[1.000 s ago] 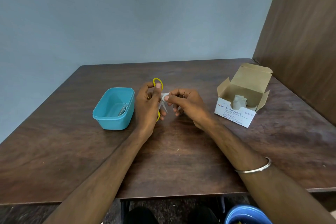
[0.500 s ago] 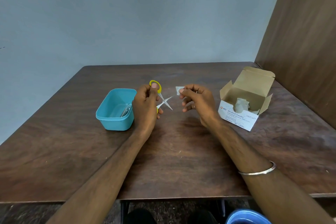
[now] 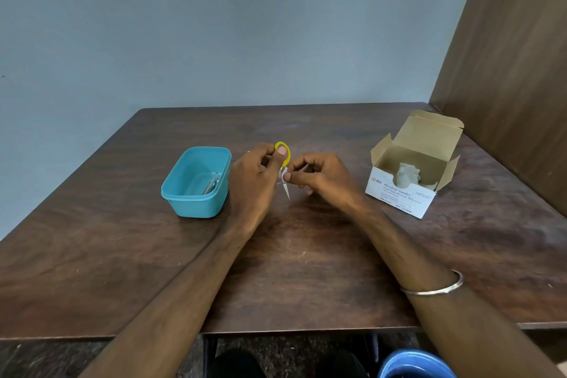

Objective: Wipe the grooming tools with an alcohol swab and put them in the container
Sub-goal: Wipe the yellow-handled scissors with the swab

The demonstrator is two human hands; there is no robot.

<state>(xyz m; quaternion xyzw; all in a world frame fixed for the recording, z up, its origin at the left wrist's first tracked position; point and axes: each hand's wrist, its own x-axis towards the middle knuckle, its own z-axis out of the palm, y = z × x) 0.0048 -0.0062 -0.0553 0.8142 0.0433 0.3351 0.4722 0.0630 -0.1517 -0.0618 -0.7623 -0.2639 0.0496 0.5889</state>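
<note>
My left hand [image 3: 251, 176] holds small scissors [image 3: 284, 163] with yellow loop handles, thumb through the upper loop, the blades pointing down over the table. My right hand [image 3: 319, 173] pinches a small white alcohol swab [image 3: 283, 175] against the blades near the pivot. The blade tip [image 3: 287, 193] sticks out below the fingers. A teal plastic container [image 3: 196, 182] stands just left of my left hand, with a metal grooming tool [image 3: 212, 183] lying inside it.
An open white and tan box of alcohol swabs [image 3: 411, 169] sits at the right, with crumpled white swabs inside. A brown wooden panel rises behind it on the right. A blue bucket [image 3: 414, 365] shows under the table's near edge.
Half a second ago the scissors were open and my right hand held the swab apart from them. Now the right hand has moved left and presses the swab onto the blades.
</note>
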